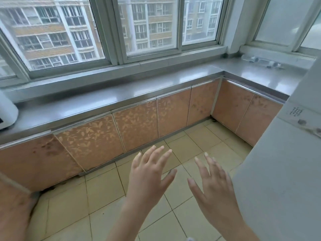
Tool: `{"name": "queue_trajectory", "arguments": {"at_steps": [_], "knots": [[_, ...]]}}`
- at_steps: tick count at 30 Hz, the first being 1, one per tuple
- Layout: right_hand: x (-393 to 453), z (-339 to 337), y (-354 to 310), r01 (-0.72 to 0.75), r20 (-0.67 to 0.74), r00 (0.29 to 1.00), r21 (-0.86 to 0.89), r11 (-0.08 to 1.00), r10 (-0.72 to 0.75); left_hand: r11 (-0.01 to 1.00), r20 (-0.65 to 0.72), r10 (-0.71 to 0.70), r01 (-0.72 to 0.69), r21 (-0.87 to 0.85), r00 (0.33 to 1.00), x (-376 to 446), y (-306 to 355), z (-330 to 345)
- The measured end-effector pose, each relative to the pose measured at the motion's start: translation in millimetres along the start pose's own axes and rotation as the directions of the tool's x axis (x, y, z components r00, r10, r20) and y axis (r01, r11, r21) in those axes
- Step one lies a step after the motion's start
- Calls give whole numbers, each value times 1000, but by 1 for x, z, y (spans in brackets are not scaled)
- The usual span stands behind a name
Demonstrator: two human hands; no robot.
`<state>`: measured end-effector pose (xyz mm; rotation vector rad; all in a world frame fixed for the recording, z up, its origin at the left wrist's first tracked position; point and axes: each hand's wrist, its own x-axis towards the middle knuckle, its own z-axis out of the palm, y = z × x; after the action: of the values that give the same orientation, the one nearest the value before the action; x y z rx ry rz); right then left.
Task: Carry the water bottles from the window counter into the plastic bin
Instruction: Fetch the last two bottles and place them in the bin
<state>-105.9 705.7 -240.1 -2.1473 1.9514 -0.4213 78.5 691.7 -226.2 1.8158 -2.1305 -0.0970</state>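
Hovering over the floor tiles (104, 188), left hand (149, 174) and right hand (213, 185) both have fingers spread wide, holding nothing. Water bottles (260, 61) lie well beyond and to the right of the right hand, on the window counter (121, 94) at its far corner. Clear plastic, lying on their sides, blurry; count unclear.

Grey counter (121, 94) running under windows, turning corner at far right. Clear bottles (260, 60) lying on their sides on far right stretch, near window. White appliance (7, 112) sitting on counter at left edge, partly cut off.
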Motion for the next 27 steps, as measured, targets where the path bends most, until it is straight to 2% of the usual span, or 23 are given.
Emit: {"name": "queue_trajectory", "arguments": {"at_steps": [6, 14, 23, 27], "knots": [[119, -18, 40, 40, 19, 999, -33, 999, -39, 999, 2, -30, 30, 32, 1000, 121, 12, 24], [257, -26, 84, -33, -38, 999, 4, 999, 33, 998, 31, 6, -8, 58, 999, 273, 9, 58], [428, -21, 121, -203, -65, 977, -24, 979, 201, 989, 89, 149, -150, 2, 985, 468, -10, 104], [496, -34, 130, -253, -130, 959, 16, 967, 253, 973, 86, 231, -230, -16, 969, 553, -8, 110]]}}
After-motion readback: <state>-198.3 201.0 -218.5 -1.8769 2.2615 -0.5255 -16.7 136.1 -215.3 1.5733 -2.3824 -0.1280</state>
